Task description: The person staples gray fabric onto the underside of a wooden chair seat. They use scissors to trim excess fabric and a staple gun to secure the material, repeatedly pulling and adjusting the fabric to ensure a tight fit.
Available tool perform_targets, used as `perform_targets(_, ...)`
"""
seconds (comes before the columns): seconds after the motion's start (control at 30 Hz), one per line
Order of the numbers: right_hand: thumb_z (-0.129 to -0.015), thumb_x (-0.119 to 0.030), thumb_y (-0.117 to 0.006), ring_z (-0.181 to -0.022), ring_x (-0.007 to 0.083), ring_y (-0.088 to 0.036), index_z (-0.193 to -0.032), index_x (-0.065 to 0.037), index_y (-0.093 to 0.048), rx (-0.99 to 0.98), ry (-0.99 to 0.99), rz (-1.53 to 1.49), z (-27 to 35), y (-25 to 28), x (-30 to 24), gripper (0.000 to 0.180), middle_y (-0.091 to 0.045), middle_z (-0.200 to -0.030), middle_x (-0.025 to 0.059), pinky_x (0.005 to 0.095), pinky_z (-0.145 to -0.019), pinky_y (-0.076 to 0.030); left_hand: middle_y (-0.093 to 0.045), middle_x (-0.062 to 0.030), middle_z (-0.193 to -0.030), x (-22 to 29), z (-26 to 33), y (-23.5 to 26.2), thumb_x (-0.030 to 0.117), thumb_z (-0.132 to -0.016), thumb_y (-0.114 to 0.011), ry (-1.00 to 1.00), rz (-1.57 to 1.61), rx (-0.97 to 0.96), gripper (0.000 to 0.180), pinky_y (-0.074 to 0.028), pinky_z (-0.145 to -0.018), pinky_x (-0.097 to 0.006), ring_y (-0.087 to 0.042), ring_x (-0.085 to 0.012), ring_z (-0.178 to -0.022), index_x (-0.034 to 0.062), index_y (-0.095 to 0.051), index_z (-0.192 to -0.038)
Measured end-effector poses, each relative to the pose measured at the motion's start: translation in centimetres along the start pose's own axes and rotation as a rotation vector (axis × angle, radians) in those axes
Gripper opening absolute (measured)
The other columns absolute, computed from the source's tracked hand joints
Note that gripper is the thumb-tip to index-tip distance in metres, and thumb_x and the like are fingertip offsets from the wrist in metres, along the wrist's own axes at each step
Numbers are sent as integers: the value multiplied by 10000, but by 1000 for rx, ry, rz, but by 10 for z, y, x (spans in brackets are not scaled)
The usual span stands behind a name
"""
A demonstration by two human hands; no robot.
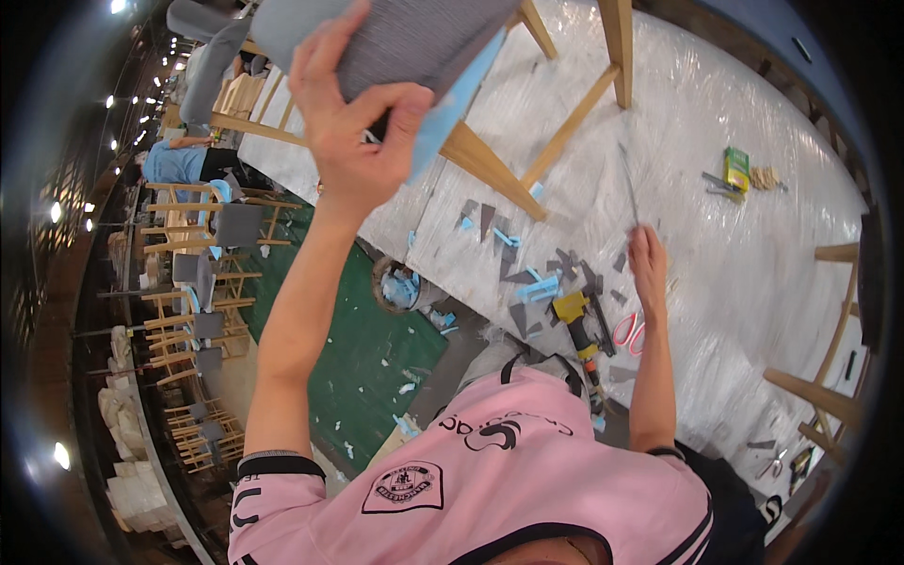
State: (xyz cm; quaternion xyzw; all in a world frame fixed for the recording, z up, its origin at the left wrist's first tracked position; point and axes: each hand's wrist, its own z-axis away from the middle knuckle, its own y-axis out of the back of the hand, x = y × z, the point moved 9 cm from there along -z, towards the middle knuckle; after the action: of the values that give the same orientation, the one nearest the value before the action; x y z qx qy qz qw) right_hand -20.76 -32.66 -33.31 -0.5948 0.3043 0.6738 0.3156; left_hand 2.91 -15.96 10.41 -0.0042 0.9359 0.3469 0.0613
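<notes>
My left hand [353,141] is closed on the corner of a grey upholstered chair seat [405,47], with light blue foam [459,99] showing under the cover's edge. Wooden legs [494,169] extend from the seat over the plastic-covered table. Lower and to the right, my right hand [648,259] is closed round a long, thin tool [628,174], pointing away from me; motion blur hides its exact kind. Nearest that hand lie red-handled scissors [623,330] and a yellow and black air stapler [576,315], among grey fabric scraps [568,264] and blue foam pieces [539,289].
A green and yellow box [736,169] sits farther right on the table [697,245]. Wooden chair parts [815,391] stand at the right edge. Left of the table are a bucket of scraps [379,282], a green floor [325,330], stacked chairs [198,325] and a person in blue [177,163].
</notes>
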Motion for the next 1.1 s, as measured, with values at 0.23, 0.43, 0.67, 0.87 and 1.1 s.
perform_targets(0.23, -1048, -247, -594, -581, 158, -431, -800, 9, -615, -92, 606, 83, -27, -82, -218, 357, -491, -662, 70, 310, -547, -351, -440, -166, -1566, -8, 2, 0, 243, -844, -819, 36, 72, 31, 127, -306, -1123, -468, -392, -371, -1373, 123, -808, -804)
perform_targets(0.43, -975, -244, -677, -545, 278, -506, -791, -29, -656, -122, 694, 212, -45, -103, -232, 284, -516, -655, 94, 373, -521, -398, -378, -194, -1605, -5, 0, 1, 246, -833, -826, 1, 77, 45, 124, -312, -1125, -461, -400, -380, -1372, 123, -822, -823)
perform_targets(0.67, -940, -200, -715, -515, 244, -514, -784, -54, -670, -63, 844, 157, -63, -124, -245, 219, -536, -662, 71, 349, -483, -385, -328, -195, -1643, -2, -1, -1, 279, -745, -881, -65, 56, 19, 121, -329, -1107, -449, -350, -379, -1397, 186, -833, -806)
perform_targets(0.87, -933, -218, -730, -519, 223, -527, -787, -73, -674, 25, 1094, 68, -83, -149, -264, 214, -559, -673, 51, 336, -478, -393, -336, -190, -1642, 2, -2, -2, 289, -726, -890, -83, 30, -8, 122, -324, -1105, -452, -323, -380, -1406, 209, -826, -792)
perform_targets(1.1, -935, -282, -736, -505, 198, -515, -781, -76, -673, 11, 1221, 45, -89, -157, -292, 265, -553, -658, 39, 321, -466, -387, -350, -178, -1631, 3, -1, -2, 314, -748, -875, -104, -1, -29, 127, -272, -1149, -442, -330, -349, -1433, 207, -831, -801)
